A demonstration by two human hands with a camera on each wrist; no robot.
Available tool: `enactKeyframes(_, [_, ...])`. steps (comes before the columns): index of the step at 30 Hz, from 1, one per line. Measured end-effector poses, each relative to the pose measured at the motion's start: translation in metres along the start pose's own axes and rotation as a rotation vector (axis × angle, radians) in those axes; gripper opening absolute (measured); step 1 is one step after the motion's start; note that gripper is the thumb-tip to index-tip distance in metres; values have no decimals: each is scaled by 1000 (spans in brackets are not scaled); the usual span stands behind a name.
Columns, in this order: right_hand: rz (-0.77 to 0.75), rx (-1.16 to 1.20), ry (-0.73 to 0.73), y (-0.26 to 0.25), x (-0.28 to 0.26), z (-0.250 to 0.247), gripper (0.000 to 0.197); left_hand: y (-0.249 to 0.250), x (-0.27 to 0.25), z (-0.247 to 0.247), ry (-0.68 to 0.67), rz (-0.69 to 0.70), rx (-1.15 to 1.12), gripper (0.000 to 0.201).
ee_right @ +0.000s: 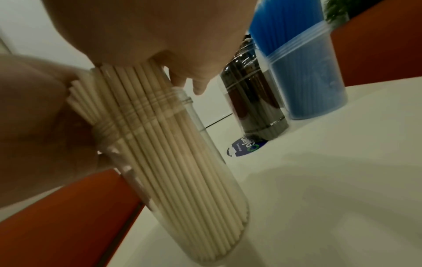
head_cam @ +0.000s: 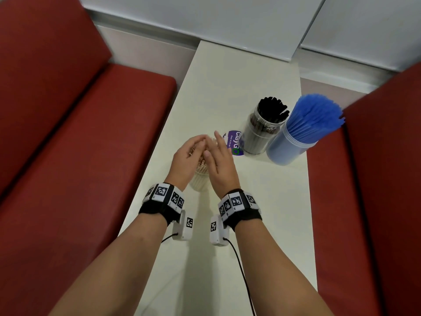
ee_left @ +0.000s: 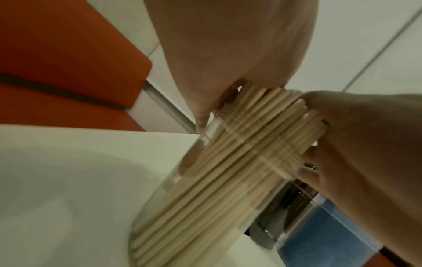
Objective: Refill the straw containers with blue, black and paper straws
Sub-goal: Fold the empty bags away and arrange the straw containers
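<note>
A long, narrow table [head_cam: 230, 71] with a smooth, matte off-white top runs away from the person toward a pale panelled wall [head_cam: 205, 17], with a padded red bench seat [head_cam: 75, 124] along its left side and another red bench [head_cam: 376, 179] along its right. A round purple sticker [head_cam: 234, 142] with white lettering lies flat on the tabletop just beside the jars. Near the person stands a clear, cylindrical plastic jar [ee_right: 205, 144] with a ribbed screw neck, packed with thin, stiff, cream-coloured paper straws [ee_right: 160, 144] whose tops stick out above its mouth. The left hand [head_cam: 189, 156] and the right hand [head_cam: 218, 160] cup the protruding straw tops from either side, palms facing each other, fingers fairly straight and laid against the bundle, fingertips nearly meeting on the far side; the wrist views show skin pressed on the straw ends. Further along on the right stand two more containers, touching or nearly so: a clear jar [head_cam: 262, 135] full of glossy black straws [head_cam: 272, 108], and beside it a translucent bluish tub [head_cam: 287, 149] from which blue straws [head_cam: 316, 115] fan outward. Each wrist carries a black band with white marker blocks and a cable
</note>
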State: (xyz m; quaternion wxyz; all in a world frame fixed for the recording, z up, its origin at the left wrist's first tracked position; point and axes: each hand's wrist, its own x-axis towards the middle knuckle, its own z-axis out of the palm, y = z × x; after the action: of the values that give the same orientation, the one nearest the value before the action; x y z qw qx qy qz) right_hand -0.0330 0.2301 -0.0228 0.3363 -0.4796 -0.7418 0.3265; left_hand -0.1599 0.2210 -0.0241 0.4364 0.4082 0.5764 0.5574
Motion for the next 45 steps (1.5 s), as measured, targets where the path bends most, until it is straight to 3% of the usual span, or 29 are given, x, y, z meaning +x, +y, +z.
enactKeyframes(4, [168,261,355,12,-14,-8,53,-3,1,-15,134,-74,-198,31])
enactKeyframes(5, [262,265,359,17,-18,-9,59,-5,0,-19,161,-117,-244,32])
enactKeyframes(7, [382,260,170,17,-28,-6,71,-8,-4,-20,119,-205,-276,33])
enactKeyframes(9, [313,359,-16,14,-37,1,82,-10,-11,-15,40,-277,-331,34])
enactKeyframes(11, [272,440,-25,15,-39,10,89,-11,-18,-11,-13,-294,-335,38])
enactKeyframes(14, [387,376,54,22,-34,15,90,-18,-24,-12,-138,-230,-214,62])
enactKeyframes(17, [460,273,35,33,-21,13,93,-24,-21,-15,-288,-180,-159,82])
enactKeyframes(26, [497,238,57,56,31,1,59,-33,52,0,-309,-207,-2,103])
enactKeyframes(33, [473,168,142,73,63,-3,53,-38,99,22,-297,-188,130,117])
enactKeyframes(45, [597,80,245,98,80,1,36,-44,133,42,-286,-117,196,101])
